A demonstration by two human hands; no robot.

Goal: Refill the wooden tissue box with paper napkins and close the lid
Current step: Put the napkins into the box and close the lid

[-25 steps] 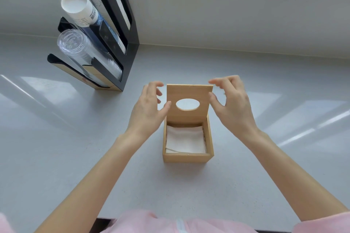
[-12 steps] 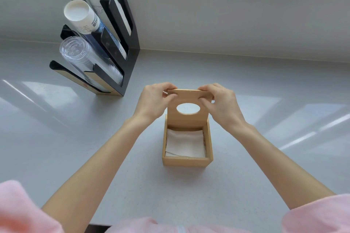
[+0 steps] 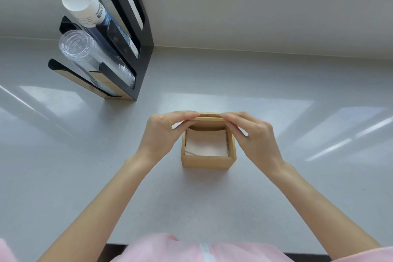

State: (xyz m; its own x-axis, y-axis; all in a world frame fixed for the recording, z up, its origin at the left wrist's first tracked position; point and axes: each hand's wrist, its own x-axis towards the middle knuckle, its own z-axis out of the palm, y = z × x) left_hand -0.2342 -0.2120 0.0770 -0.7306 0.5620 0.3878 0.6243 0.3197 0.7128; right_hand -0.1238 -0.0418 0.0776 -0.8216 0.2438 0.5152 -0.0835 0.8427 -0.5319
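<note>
napkins (image 3: 205,142) sit in the box (image 3: 208,160) mid-bench, so i call the refill done. left hand (image 3: 161,134) and right hand (image 3: 253,136) each grip clamped on the lid (image 3: 209,117), half tipped; closing is left.

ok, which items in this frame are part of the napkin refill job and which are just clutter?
In the job:
- square wooden tissue box
- wooden lid with oval slot, pinched at its top edge by left hand and right hand, partly lowered
- white paper napkins inside the box

Lying about:
- black cup dispenser rack
- white paper cups
- clear plastic cups
</note>
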